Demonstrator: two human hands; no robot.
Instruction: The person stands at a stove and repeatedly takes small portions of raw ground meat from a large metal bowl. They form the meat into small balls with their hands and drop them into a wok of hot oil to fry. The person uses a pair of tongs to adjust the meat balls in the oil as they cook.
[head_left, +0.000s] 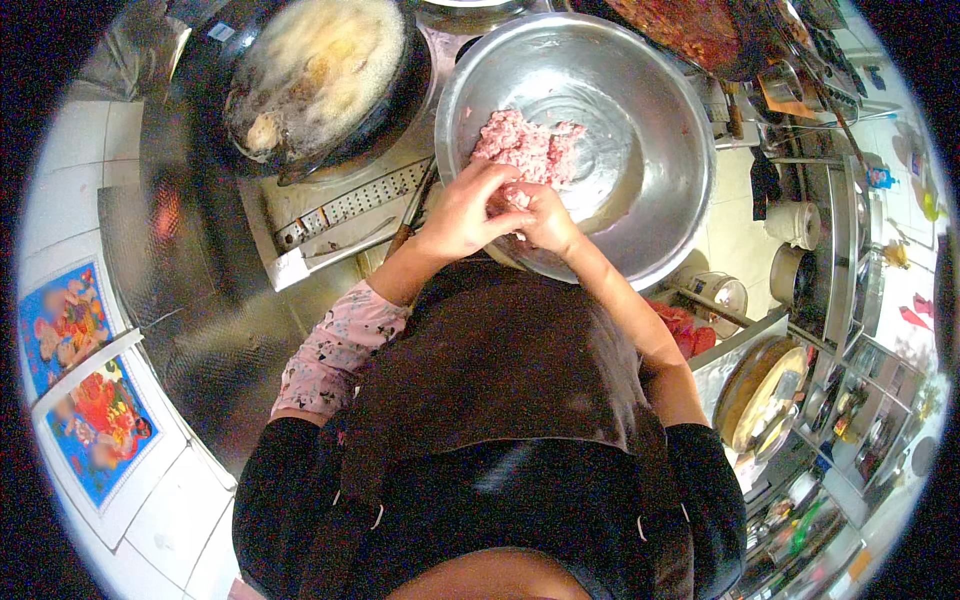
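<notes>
Both hands meet over the near left rim of a wide stainless steel bowl (660, 150). Raw minced meat (517, 142) lies in a heap on the bowl's left inner side, just beyond my fingers. My left hand (472, 206), its forearm in a pink patterned sleeve, curls with its thumb reaching across to the other hand. A small lump of mince (517, 199) sits in my right hand (544, 217), between the curled fingers. Left of the bowl, a black wok (405, 97) holds bubbling, foamy oil, with a pale browned piece (264, 133) near its near edge.
A perforated metal strip (352, 202) runs along the stove's front, below the wok. Another pan with reddish-brown contents (682, 30) stands beyond the bowl at the right. A round chopping board (769, 397) with a cleaver lies at the right. Buckets stand on the floor.
</notes>
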